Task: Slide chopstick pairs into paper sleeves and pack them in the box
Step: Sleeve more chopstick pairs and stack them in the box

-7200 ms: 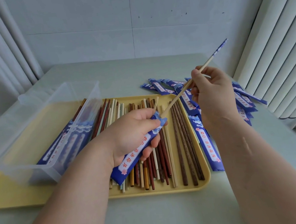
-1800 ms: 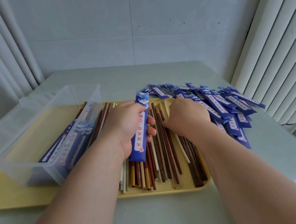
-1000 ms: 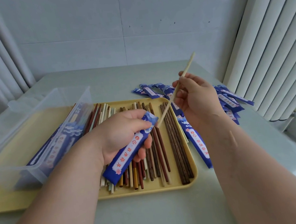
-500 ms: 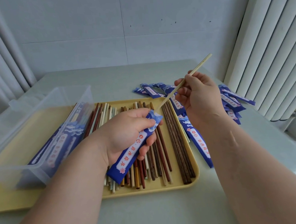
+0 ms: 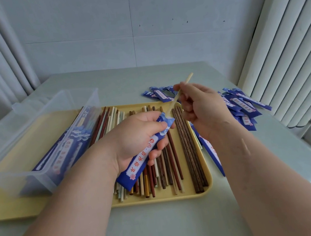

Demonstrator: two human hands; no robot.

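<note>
L hand (image 5: 133, 138) grip holds blue sleeve (image 5: 143, 155); R hand (image 5: 202, 107) pinches pale chopstick (image 5: 174, 103), tip in sleeve mouth.

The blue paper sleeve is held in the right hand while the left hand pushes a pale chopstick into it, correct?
Not quite: the hands are swapped. The head view shows the left hand holding the blue paper sleeve, while the right hand pushes the pale chopstick into it.
</note>
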